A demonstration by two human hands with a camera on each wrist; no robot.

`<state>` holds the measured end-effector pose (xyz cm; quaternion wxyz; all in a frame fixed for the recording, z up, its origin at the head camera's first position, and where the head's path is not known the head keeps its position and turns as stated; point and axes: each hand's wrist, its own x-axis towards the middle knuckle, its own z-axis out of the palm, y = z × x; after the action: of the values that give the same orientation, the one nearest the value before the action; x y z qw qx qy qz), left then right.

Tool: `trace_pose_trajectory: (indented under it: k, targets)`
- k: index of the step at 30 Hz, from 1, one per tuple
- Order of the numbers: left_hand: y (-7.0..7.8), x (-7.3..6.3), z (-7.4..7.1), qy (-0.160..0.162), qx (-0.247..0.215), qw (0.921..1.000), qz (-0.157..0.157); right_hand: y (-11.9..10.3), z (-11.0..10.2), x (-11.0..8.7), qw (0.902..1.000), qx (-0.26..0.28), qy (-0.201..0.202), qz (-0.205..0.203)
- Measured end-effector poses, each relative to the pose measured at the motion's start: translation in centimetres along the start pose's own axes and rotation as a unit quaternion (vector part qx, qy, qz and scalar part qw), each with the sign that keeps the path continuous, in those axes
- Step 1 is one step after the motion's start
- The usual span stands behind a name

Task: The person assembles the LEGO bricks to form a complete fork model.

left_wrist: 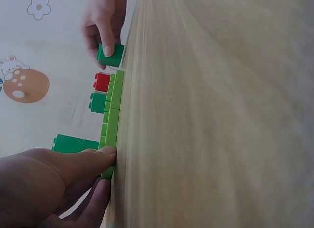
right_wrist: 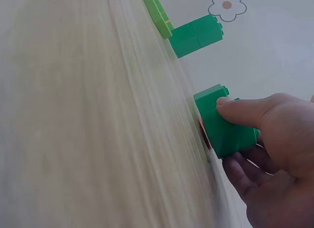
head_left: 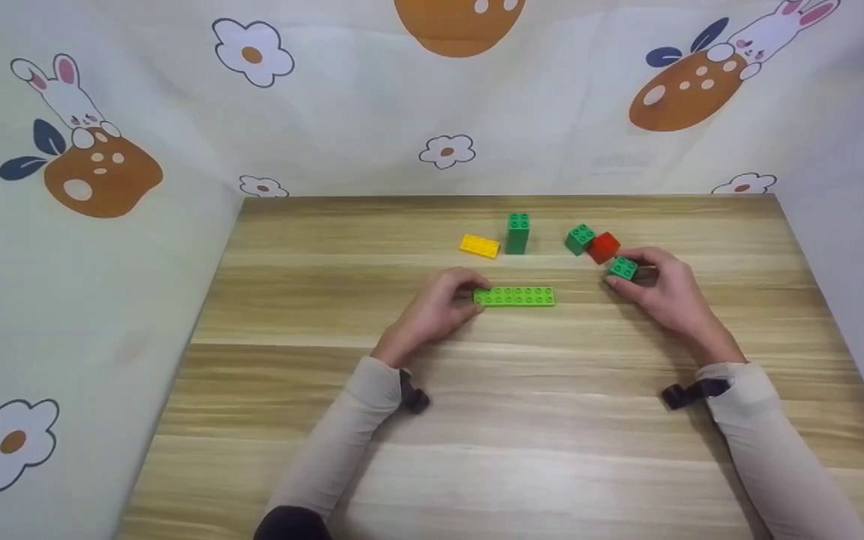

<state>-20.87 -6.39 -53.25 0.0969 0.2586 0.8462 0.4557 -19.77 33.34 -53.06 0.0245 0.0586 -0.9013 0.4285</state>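
Observation:
My left hand (head_left: 443, 304) pinches the left end of a long lime-green toy brick strip (head_left: 522, 297) lying flat on the table. In the left wrist view a seam crosses the strip's side. A square green brick (head_left: 622, 268) is pinched between thumb and fingers of my right hand (head_left: 664, 289). It appears slightly above the table in the right wrist view. Just behind it are a red brick (head_left: 604, 247) and another square green brick (head_left: 580, 238), close together. A tall stack of green bricks (head_left: 518, 234) stands behind the strip.
A flat yellow brick (head_left: 480, 246) lies to the left of the tall green stack. The wood-grain table (head_left: 522, 420) ends at the back against a patterned cloth (head_left: 349, 127), which also hangs along both sides.

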Motion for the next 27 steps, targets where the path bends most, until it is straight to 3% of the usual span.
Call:
trace_pose_trajectory:
  k: [27]
  targets:
    - [-0.1, 0.0, -0.1, -0.007, -0.005, 0.9999, -0.011, -1.9, 2.6, 0.8, 0.9991, 0.036, -0.006, -0.022]
